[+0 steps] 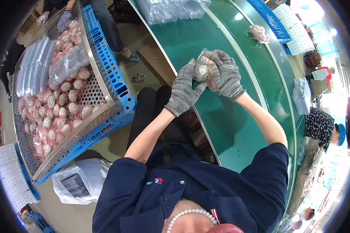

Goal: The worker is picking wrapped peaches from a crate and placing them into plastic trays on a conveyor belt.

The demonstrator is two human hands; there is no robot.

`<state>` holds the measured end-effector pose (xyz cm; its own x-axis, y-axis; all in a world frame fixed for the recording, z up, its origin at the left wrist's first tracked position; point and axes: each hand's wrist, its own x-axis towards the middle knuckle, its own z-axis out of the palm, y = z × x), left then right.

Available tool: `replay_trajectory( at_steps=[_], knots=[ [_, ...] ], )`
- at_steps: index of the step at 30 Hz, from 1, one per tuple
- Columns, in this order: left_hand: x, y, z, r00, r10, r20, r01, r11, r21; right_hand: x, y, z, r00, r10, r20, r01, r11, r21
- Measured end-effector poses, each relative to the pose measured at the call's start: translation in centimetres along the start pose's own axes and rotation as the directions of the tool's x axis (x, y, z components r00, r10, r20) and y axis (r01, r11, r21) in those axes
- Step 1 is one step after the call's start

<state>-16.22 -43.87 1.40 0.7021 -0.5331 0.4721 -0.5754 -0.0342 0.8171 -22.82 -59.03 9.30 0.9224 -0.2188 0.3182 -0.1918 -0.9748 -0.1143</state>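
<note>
My left hand (pixel 184 90) and my right hand (pixel 226 74), both in grey knitted gloves, hold a clear plastic packet (pixel 202 72) over a green conveyor-like work surface (pixel 221 122). Round pale items in clear, red-marked film show inside it. My right fingers curl over the packet's top and far side. The left palm and thumb press on its near side, and the fingers point upward along it. Part of the packet is hidden behind my right hand.
At left, a perforated metal tray (pixel 100 77) on blue plastic pallets (pixel 109 58) holds many film-wrapped round items (pixel 62 116) and stacked clear plastic trays (pixel 35 68). More clear trays (pixel 175 10) lie at the surface's far end. Another packet (pixel 259 34) sits right. A co-worker's gloved hand (pixel 64 20) reaches into the tray.
</note>
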Motion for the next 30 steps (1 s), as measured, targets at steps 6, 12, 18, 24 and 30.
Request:
replay_trajectory(
  at_steps=[6, 12, 18, 24, 30],
  knots=[
    [-1.4, 0.3, -0.7, 0.989, -0.145, -0.021, 0.134, 0.954, -0.267, 0.6, 0.7, 0.0, 0.997, -0.062, 0.049, 0.063, 0.998, -0.021],
    [-0.4, -0.3, -2.0, 0.99, -0.128, -0.063, 0.109, 0.961, -0.255, 0.5, 0.5, 0.4, 0.989, -0.139, 0.045, 0.141, 0.99, -0.022],
    [-1.4, -0.6, -2.2, 0.964, -0.255, -0.077, 0.193, 0.867, -0.459, 1.0, -1.5, -0.7, 0.981, -0.194, -0.02, 0.195, 0.973, 0.121],
    [3.0, -1.8, -3.3, 0.964, -0.241, 0.114, 0.266, 0.889, -0.374, 1.0, -1.4, -0.5, 0.986, -0.169, 0.008, 0.168, 0.983, 0.078],
    [4.7, -1.6, -4.2, 0.911, -0.303, 0.28, 0.375, 0.89, -0.258, 1.7, -1.9, -0.6, 0.987, -0.157, 0.021, 0.156, 0.988, 0.019]
  ],
)
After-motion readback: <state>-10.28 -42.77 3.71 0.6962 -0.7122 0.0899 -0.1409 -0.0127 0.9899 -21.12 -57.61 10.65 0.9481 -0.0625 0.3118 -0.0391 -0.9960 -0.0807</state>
